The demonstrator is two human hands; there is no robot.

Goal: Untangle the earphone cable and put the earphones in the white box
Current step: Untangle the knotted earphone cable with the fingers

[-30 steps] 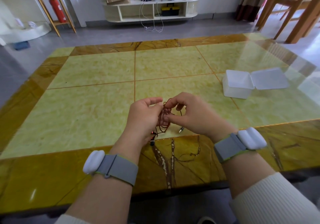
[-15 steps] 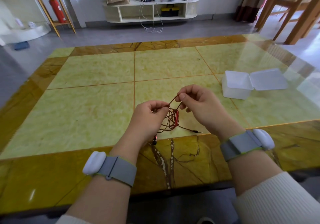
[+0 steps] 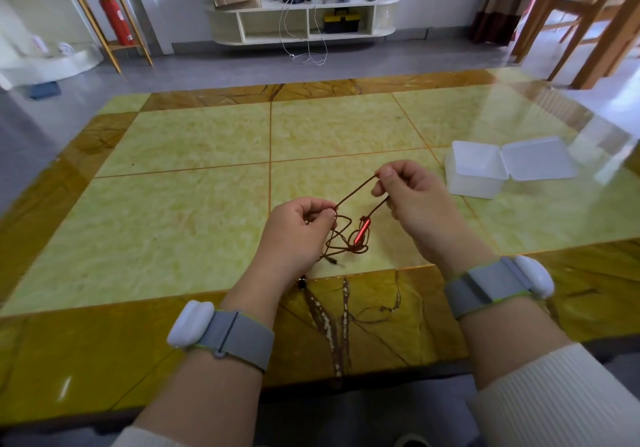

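Pulling apart: the right hand [image 3: 412, 201] pinches a loop of the dark red earphone cable [image 3: 346, 228] and draws it up and away, likely to open the knot.
Anchor: the left hand [image 3: 298, 228] grips the other end of that strand, fingers [image 3: 320, 213] curled round it, so the pull has something to work against.
Tangle: the snarl hangs between the hands, just above the counter [image 3: 190, 225], with a bright red inline piece [image 3: 361, 233] caught in it.
Loose ends: a plug tip [image 3: 334, 260] trails near the counter; the earbuds themselves I can't make out.
Box: the white box [image 3: 476, 176] sits open to the right, lid [image 3: 536, 162] flipped flat.
Contents: nothing inside that I can see.
Progress: untangling under way, packing not yet started.
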